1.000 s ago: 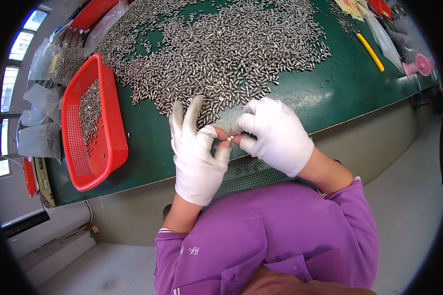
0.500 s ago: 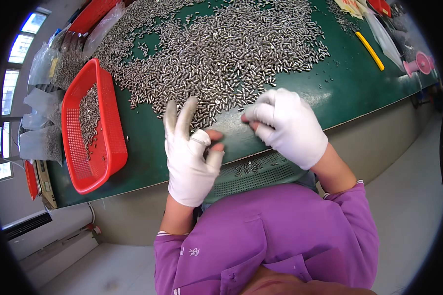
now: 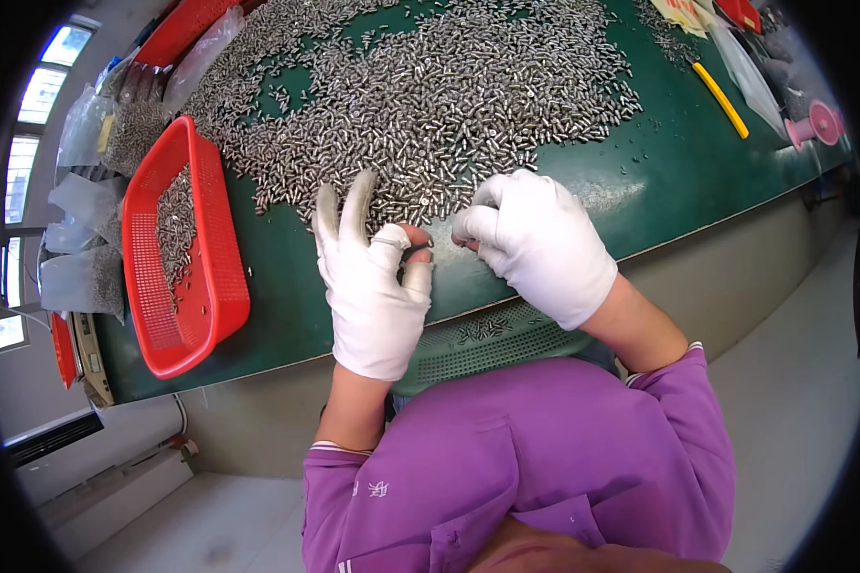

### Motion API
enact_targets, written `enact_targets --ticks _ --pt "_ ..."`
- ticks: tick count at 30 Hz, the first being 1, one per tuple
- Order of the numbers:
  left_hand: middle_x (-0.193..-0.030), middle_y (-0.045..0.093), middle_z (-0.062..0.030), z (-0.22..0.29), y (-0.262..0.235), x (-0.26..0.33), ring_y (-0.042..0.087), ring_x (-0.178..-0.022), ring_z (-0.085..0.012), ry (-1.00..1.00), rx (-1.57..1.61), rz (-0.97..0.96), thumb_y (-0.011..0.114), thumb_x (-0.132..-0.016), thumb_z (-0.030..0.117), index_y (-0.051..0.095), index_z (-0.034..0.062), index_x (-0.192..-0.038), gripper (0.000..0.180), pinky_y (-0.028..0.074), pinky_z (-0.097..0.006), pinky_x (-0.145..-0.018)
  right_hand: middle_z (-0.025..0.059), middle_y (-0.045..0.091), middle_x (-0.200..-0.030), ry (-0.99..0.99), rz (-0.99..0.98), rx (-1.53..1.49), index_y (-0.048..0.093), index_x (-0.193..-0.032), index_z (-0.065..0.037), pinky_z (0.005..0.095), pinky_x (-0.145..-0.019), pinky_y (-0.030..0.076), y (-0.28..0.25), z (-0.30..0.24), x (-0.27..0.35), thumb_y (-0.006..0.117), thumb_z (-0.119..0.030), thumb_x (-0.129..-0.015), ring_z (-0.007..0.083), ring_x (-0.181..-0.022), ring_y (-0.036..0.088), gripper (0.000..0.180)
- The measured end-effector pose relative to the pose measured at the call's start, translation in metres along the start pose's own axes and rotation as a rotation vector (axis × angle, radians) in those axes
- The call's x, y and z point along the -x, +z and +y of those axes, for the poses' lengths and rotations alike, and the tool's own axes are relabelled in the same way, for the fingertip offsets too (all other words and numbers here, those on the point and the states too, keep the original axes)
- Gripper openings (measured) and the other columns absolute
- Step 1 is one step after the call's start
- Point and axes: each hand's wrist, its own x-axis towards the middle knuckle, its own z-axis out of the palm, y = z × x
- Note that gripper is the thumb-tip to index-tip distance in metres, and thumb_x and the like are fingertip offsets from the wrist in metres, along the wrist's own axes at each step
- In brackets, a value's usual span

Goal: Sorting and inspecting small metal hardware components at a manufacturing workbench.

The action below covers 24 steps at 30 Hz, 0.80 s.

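At the pile's six o'clock edge on the green desk (image 3: 659,181), the gloved left hand (image 3: 373,286) pinches a small metal pin (image 3: 420,250); the gloved right hand (image 3: 540,244) curls nearly closed, its grip unclear.

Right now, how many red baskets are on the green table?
2: one red basket left of the left hand, another red basket at the far edge, partly hidden.
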Motion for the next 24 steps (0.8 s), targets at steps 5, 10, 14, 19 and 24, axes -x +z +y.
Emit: enact_targets --ticks 5,10,14,19,24 --pt "-0.147 0.050 -0.0185 0.005 -0.004 0.000 0.039 -0.136 -0.0545 0.043 0.066 -0.051 0.076 -0.074 0.006 0.065 0.0093 -0.088 0.018 0.037 -0.062 -0.110 0.0050 0.066 -0.085 -0.036 -0.018 -0.082 0.072 -0.087 -0.016 0.0431 -0.071 0.053 -0.001 -0.001 -0.002 0.070 -0.007 -0.075 0.0300 -0.081 0.063 0.015" --pt "-0.146 0.051 -0.0197 0.006 -0.002 0.001 0.040 -0.134 -0.0551 0.057 0.075 -0.057 0.076 -0.073 0.006 0.064 0.0091 -0.086 0.018 0.038 -0.063 -0.109 0.0064 0.062 -0.086 -0.078 -0.038 -0.102 0.070 -0.085 -0.014 0.0416 -0.073 0.054 -0.002 0.000 0.000 0.069 -0.013 -0.078 0.0292 -0.085 0.064 0.007" --pt "-0.145 0.051 -0.0213 0.004 -0.003 0.003 0.039 -0.135 -0.0553 0.043 0.082 -0.033 0.076 -0.074 0.006 0.063 0.0095 -0.089 0.020 0.036 -0.064 -0.110 0.0056 0.062 -0.086 -0.022 -0.042 -0.110 0.070 -0.085 -0.014 0.0412 -0.074 0.053 0.001 -0.004 0.001 0.070 -0.014 -0.080 0.0280 -0.085 0.064 0.006" --pt "-0.145 0.050 -0.0216 0.003 0.001 0.004 0.037 -0.137 -0.0559 0.030 0.056 -0.013 0.076 -0.075 0.007 0.063 0.0100 -0.090 0.020 0.034 -0.064 -0.112 0.0049 0.062 -0.086 0.041 0.014 -0.063 0.068 -0.087 -0.014 0.0408 -0.075 0.053 0.003 -0.008 0.008 0.072 -0.020 -0.084 0.0270 -0.085 0.064 0.008" --pt "-0.148 0.048 -0.0202 0.006 -0.003 0.003 0.034 -0.140 -0.0548 -0.011 0.066 -0.044 0.077 -0.075 0.009 0.063 0.0095 -0.089 0.019 0.034 -0.063 -0.113 0.0051 0.063 -0.088 0.070 0.039 -0.068 0.069 -0.085 -0.014 0.0421 -0.075 0.052 0.003 -0.015 0.007 0.075 -0.023 -0.082 0.0285 -0.086 0.064 0.011"
